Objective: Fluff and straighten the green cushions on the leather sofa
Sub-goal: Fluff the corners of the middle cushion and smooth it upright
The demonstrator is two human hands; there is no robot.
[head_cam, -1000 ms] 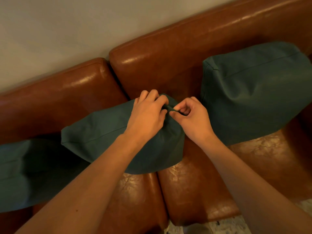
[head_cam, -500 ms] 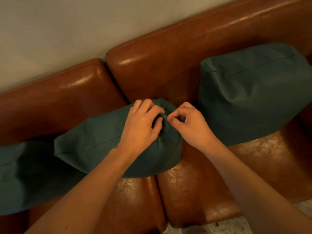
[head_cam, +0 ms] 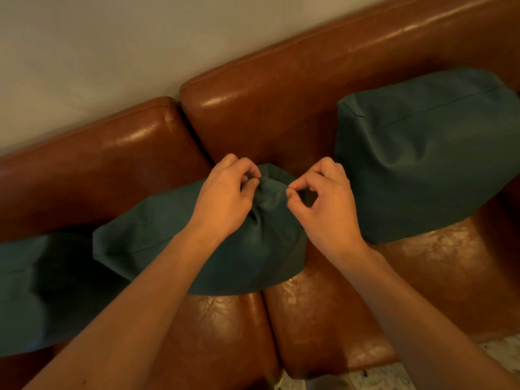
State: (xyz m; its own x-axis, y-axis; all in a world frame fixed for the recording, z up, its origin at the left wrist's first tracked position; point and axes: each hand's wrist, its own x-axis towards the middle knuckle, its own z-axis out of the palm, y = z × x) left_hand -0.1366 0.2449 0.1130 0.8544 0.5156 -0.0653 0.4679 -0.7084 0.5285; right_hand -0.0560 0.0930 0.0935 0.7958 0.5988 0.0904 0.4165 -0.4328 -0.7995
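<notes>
Leather, brown and glossy, fills the near view: the sofa [head_cam: 323, 319] seat cushions meet in a seam just below the forearms. On that seat lies the middle green cushion [head_cam: 174, 237], slumped on its side with its right-hand corner bunched up toward the backrest. The left hand [head_cam: 225, 204] rests on that bunched end, its thumb and curled fingers pinching a fold of fabric. The right hand [head_cam: 329, 209] is just beside it, thumb and forefinger pinching the cloth at the corner's right edge, the other fingers loosely curled.

The step in hand looks like pulling the corner square. It would go best with the two pinches drawn apart along the seam, so the fabric tightens over the filling rather than twisting; then the cushion can be stood against the backrest.

To the left a second green cushion [head_cam: 25, 294] lies flat, partly under the middle one. Farther right a third green cushion [head_cam: 427, 153] leans plump against the backrest, apart from the hands. Beyond is a pale wall [head_cam: 112, 52].
</notes>
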